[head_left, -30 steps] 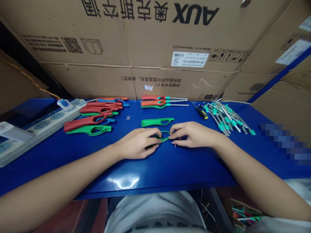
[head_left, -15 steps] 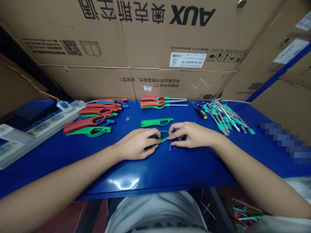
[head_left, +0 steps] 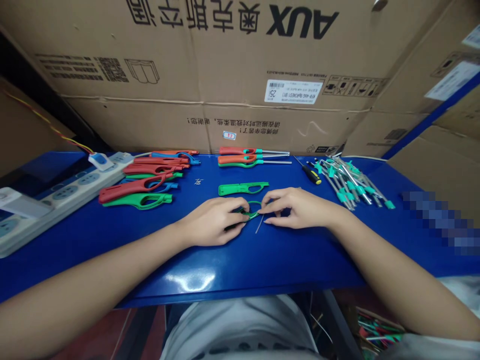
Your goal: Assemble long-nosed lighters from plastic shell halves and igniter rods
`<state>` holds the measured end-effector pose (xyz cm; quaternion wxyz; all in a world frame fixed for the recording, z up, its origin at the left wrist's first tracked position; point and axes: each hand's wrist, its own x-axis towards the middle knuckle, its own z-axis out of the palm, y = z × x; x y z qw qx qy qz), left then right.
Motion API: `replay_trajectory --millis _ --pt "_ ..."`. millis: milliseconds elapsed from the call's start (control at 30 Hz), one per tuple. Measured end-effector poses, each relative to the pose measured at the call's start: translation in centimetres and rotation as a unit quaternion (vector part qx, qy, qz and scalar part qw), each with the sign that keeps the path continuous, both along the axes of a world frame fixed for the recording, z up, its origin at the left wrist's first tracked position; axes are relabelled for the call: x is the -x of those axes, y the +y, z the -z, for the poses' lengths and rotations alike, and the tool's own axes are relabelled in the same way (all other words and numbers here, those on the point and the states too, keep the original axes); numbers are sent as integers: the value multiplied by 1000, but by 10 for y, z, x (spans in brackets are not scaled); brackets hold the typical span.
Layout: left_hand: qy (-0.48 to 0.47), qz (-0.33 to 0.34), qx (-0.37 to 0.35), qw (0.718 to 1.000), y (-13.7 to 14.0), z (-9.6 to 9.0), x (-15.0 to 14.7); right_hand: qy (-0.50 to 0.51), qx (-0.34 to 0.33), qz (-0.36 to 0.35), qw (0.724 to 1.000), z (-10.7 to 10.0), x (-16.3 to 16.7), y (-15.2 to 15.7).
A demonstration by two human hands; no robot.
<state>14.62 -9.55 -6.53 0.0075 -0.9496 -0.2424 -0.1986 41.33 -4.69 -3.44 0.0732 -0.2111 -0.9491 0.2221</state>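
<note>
Both hands rest on the blue table [head_left: 112, 235] — the left hand [head_left: 212, 220] closed on a green shell [head_left: 252, 212], the right hand [head_left: 296, 207] pinching its other end; the thin metal pin [head_left: 258, 226] now slants further left than before — beyond lies a second green shell [head_left: 242, 188]

Blue bench [head_left: 262, 260]: plastic handle shells [head_left: 144, 182], metal rods [head_left: 350, 182], power strip [head_left: 56, 195].

Handle shell [head_left: 243, 188] just behind my hands; handle pile [head_left: 144, 177] left, power strip [head_left: 56, 197] beyond; tube bundle [head_left: 350, 182] right.
</note>
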Motion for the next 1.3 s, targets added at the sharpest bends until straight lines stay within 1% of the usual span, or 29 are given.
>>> replay_trajectory --millis 133,467,767,867,933,967,1000,1033,1067,1100,1133,1167,1233,1300 --pt "0 -2 2 1000 0 0 0 6 18 -2 1000 -1 -1 0" --pt "3 -4 3 1000 0 0 0 -19 -12 1 1000 -2 1 -2" --pt "20 -18 12 1000 -1 -2 -1 8 -3 -3 1000 2 -1 -1" --pt "17 -21 13 1000 -1 -1 -1 49 -10 4 999 5 -2 3" --pt "13 -23 9 1000 -1 -1 0 92 -59 46 993 6 -6 10" --pt "13 -23 5 1000 -1 -1 0 108 -101 92 985 7 -9 16" --pt "13 -24 1 1000 -1 0 1 117 -151 152 970 7 -14 22" --pt "15 -23 -3 1000 0 0 1 115 -198 225 947 7 -20 29" --pt "17 -23 -8 1000 0 1 2 114 -236 299 918 7 -27 36" --pt "19 -22 -13 999 0 1 2 113 -259 369 886 6 -34 43" --pt "20 -21 -18 999 1 1 2 106 -274 429 854 7 -42 51" --pt "20 -21 -22 999 1 2 2 87 -281 471 832 7 -51 58" --pt "16 -20 -31 999 1 3 2 21 -269 516 813 9 -66 69" --pt "5 -15 -44 999 2 4 1 -42 -242 557 793 13 -78 77"
